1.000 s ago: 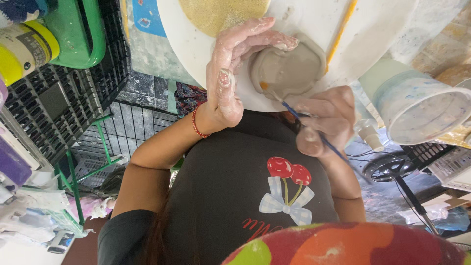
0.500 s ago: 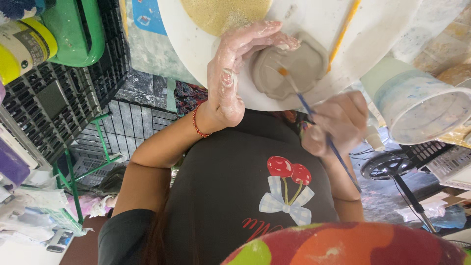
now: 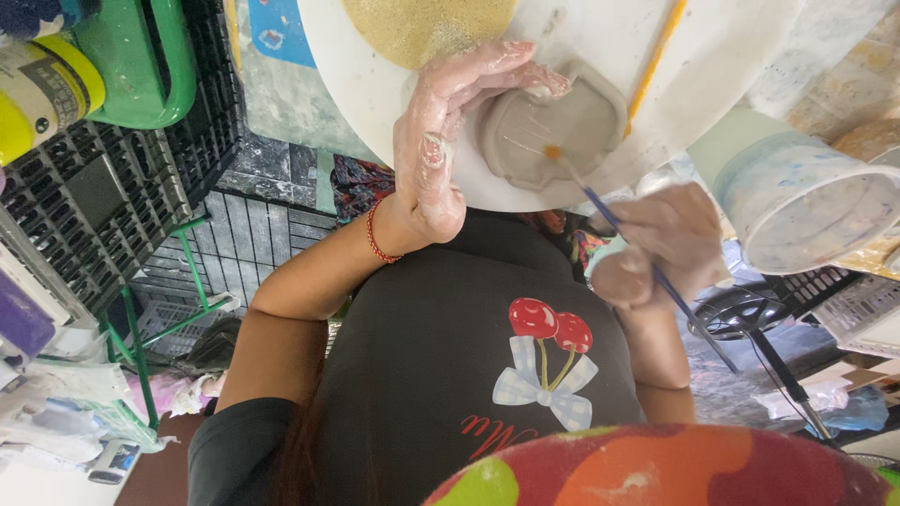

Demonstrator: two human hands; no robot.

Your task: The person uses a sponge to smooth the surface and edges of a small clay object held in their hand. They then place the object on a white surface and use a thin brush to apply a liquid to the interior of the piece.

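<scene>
The round white board (image 3: 712, 66) fills the top of your view, a sandy yellow disc (image 3: 427, 23) at its far side. Beside it stands a paint-smeared white cup (image 3: 797, 201). On the board's near edge lies the flat grey clay piece (image 3: 553, 126). Your left hand (image 3: 441, 141) (slick with clay) lies edge-on, fingers pressed together against the piece's side. Your right hand (image 3: 661, 244) pinches a thin blue-handled brush (image 3: 637, 248), its tip touching the clay.
</scene>
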